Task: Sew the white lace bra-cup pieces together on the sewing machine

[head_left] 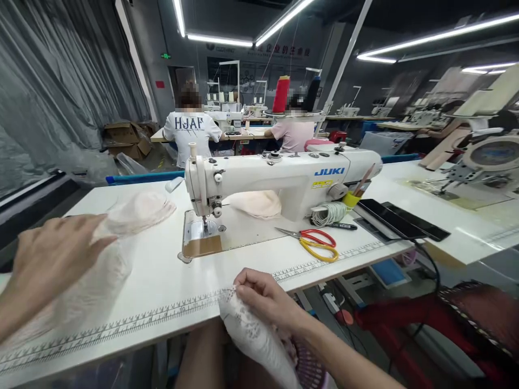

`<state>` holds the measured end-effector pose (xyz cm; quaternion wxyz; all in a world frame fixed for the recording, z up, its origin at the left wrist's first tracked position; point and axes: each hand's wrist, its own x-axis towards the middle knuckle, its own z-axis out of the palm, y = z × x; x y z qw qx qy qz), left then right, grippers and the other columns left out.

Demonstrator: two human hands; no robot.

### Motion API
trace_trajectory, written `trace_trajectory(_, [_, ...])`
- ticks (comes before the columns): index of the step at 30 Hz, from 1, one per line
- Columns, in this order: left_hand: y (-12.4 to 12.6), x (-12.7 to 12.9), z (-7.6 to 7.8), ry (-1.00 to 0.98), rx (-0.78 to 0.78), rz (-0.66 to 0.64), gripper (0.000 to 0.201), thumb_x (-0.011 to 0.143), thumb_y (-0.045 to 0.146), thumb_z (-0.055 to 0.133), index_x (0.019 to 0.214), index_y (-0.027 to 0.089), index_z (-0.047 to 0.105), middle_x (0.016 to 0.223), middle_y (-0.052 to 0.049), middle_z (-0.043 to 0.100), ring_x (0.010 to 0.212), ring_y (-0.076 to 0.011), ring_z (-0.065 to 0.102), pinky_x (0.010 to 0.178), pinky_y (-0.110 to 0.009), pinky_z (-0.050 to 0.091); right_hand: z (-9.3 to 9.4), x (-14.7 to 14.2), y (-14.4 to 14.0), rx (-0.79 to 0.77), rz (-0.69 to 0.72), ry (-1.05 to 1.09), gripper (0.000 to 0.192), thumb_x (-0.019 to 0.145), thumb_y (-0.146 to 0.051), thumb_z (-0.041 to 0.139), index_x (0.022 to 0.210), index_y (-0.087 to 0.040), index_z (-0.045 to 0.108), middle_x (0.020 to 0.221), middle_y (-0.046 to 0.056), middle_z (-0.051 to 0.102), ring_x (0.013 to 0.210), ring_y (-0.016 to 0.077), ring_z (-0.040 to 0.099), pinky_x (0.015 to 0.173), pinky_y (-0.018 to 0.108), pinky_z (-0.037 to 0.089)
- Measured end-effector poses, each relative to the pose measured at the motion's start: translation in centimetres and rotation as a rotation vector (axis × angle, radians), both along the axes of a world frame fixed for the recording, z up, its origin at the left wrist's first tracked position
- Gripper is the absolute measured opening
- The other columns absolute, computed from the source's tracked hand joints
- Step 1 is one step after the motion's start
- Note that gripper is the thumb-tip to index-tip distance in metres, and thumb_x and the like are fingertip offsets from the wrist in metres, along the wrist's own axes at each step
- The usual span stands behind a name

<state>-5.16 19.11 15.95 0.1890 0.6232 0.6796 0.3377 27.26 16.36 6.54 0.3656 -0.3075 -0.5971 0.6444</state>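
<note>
My right hand (265, 297) pinches the edge of a white lace fabric piece (249, 329) at the front edge of the sewing table (162, 270). The rest of that piece hangs down over my lap. On the left, my left hand (60, 251) is over pale sheer fabric pieces (105, 275), thumb and fingers apart. Just beyond its fingertips lies a small stack of pale fabric pieces (141, 210). Between and behind my hands stands a white sewing machine (259, 175), with no fabric under its needle.
Scissors (318, 243) with red and yellow handles lie right of the needle, near a coiled cord (329, 213), a black marker (343, 226) and a black phone (389, 219). Pale fabric (257, 204) rests behind the machine arm. Two people (192, 129) sit at machines ahead.
</note>
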Motion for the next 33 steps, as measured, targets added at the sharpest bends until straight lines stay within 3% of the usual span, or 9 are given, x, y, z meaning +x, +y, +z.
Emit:
trace_trajectory(2, [-1.8,3.8,-1.5,0.118,0.043,-0.025,0.034,0.069,0.039,0.068,0.102,0.028,0.064,0.110,0.004,0.065,0.120,-0.0331,0.044,0.075,-0.029,0.048,0.5,0.4,0.2,-0.010,0.089,-0.028,0.033,0.081,-0.047,0.060,0.079,-0.014,0.057,0.062,-0.004,0.045,0.053,0.0064,0.034,0.049,0.019,0.026])
trace_trajectory(3, [-2.9,6.0,-2.3,0.090,-0.060,-0.146,0.042,0.071,0.041,0.068,0.111,0.031,0.061,0.122,0.002,0.060,0.120,-0.0317,0.044,0.085,-0.033,0.045,0.7,0.6,0.2,-0.011,0.122,-0.033,0.032,0.080,-0.046,0.061,0.079,-0.013,0.059,0.063,-0.003,0.048,0.054,0.0066,0.036,0.050,0.019,0.028])
trace_trajectory(6, [-6.0,11.9,-4.9,-0.313,-0.463,-0.510,0.038,0.076,0.043,0.064,0.109,0.025,0.062,0.112,-0.004,0.064,0.105,-0.0264,0.055,0.088,-0.032,0.044,1.3,1.1,-0.3,0.018,0.160,-0.050,0.028,0.080,-0.041,0.062,0.078,-0.013,0.062,0.067,-0.001,0.054,0.059,0.0079,0.044,0.055,0.019,0.035])
trace_trajectory(8, [-7.1,14.3,-6.1,-0.588,-0.647,-0.628,0.034,0.075,0.044,0.065,0.095,0.018,0.064,0.088,-0.004,0.067,0.083,-0.0210,0.059,0.074,-0.028,0.046,1.6,1.5,-0.8,0.076,0.144,-0.105,0.025,0.082,-0.038,0.061,0.078,-0.014,0.063,0.070,0.000,0.058,0.063,0.0094,0.049,0.058,0.020,0.039])
trace_trajectory(12, [-7.7,15.8,-7.5,-0.750,-0.804,-0.556,0.036,0.067,0.046,0.072,0.068,0.014,0.057,0.060,0.003,0.053,0.058,-0.0110,0.045,0.054,-0.020,0.034,1.4,2.7,-1.9,0.316,0.106,-0.287,0.019,0.087,-0.030,0.055,0.084,-0.014,0.064,0.075,0.002,0.063,0.069,0.0120,0.056,0.065,0.022,0.043])
trace_trajectory(18, [-8.4,16.5,-9.2,-0.752,-0.863,-0.495,0.043,0.068,0.056,0.066,0.068,0.015,0.054,0.059,0.004,0.049,0.055,-0.0097,0.037,0.053,-0.020,0.028,-0.3,4.5,-5.0,0.671,-0.087,-0.479,0.022,0.089,-0.034,0.053,0.102,-0.017,0.059,0.096,0.008,0.061,0.089,0.0174,0.054,0.076,0.027,0.042])
trace_trajectory(21, [-8.7,17.2,-10.0,-0.689,-0.872,-0.507,0.045,0.070,0.059,0.062,0.070,0.014,0.055,0.058,0.004,0.047,0.055,-0.0103,0.036,0.053,-0.021,0.026,-1.7,5.0,-6.6,0.656,-0.019,-0.558,0.022,0.087,-0.036,0.057,0.100,-0.018,0.059,0.088,0.005,0.059,0.079,0.0153,0.054,0.067,0.024,0.040])
trace_trajectory(26, [-9.0,18.3,-10.7,-0.552,-0.838,-0.481,0.049,0.070,0.062,0.059,0.056,0.019,0.041,0.052,0.008,0.026,0.051,-0.0091,0.020,0.049,-0.023,0.014,-3.3,5.5,-7.8,0.571,-0.036,-0.606,0.012,0.090,-0.021,0.050,0.083,-0.017,0.058,0.072,0.000,0.053,0.064,0.0118,0.048,0.057,0.022,0.034])
trace_trajectory(33, [-9.4,20.8,-11.8,-0.596,-0.884,-0.410,0.053,0.062,0.067,0.062,0.053,0.020,0.039,0.048,0.009,0.026,0.049,-0.0080,0.019,0.048,-0.022,0.014,-3.6,6.7,-7.7,0.405,-0.068,-0.277,0.013,0.091,-0.020,0.049,0.079,-0.017,0.054,0.093,0.005,0.056,0.086,0.0133,0.054,0.074,0.023,0.041])
